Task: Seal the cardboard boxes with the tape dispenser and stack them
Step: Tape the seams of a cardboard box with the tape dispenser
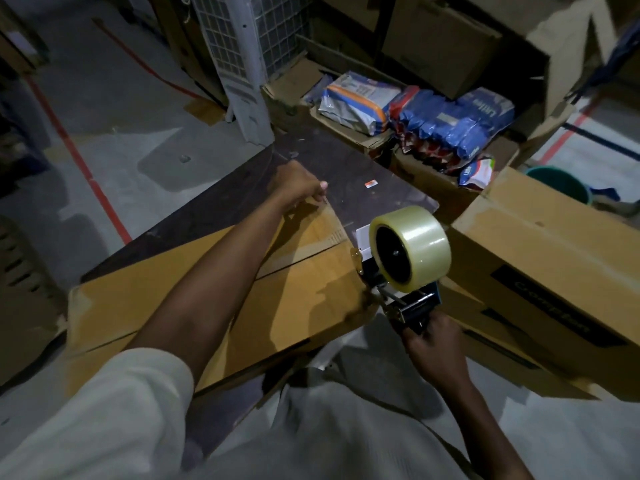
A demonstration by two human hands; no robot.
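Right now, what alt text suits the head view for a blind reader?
A person's right hand grips a tape dispenser at the edge of a cardboard box on a dark table, while the left hand holds the box's far corner. Blue packets lie beyond the table.

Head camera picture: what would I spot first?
The shiny tape roll stands out right of middle, on the tape dispenser the right hand grips. The left hand reaches across the cardboard box on the dark table and holds its far corner. Blue packets lie behind.
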